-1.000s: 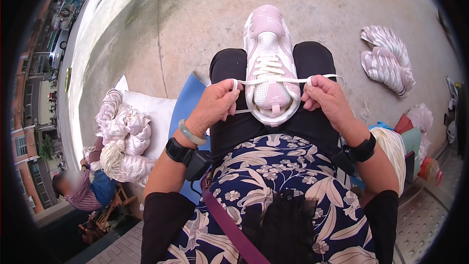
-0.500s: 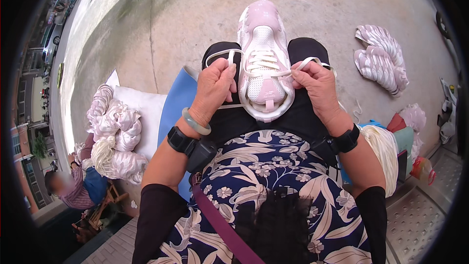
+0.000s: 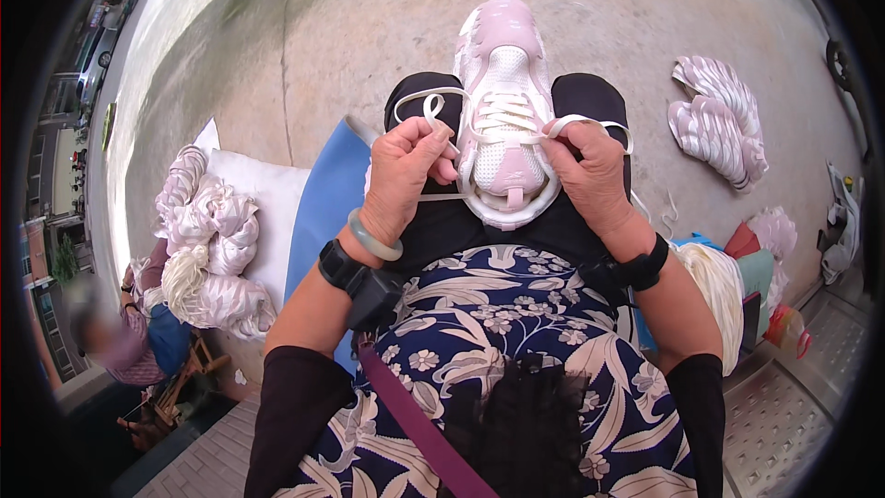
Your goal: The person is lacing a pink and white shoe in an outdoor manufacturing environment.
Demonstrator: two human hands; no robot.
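Observation:
A pink and white sneaker (image 3: 503,120) rests on my lap between my knees, its toe pointing away from me. White shoelace (image 3: 505,111) crosses its tongue in several rows. Left of the shoe, my left hand (image 3: 412,162) pinches a lace end that stands up in a small loop above the fingertips. My right hand (image 3: 590,166) is at the shoe's right collar, thumb and finger closed on the lace where it leaves the upper eyelets. From there the lace arcs over my right knee.
Bundles of pink and white shoe uppers (image 3: 217,231) lie on a white sack (image 3: 267,194) at left, beside a blue sheet (image 3: 327,184). More uppers (image 3: 719,120) lie on the concrete at right. A hank of white laces (image 3: 714,290) hangs by my right arm. A person (image 3: 138,332) sits at far left.
My left hand has turned slightly, and the lace loop above it has become smaller and tighter. My right hand has shifted a little toward the shoe, still pinching the lace.

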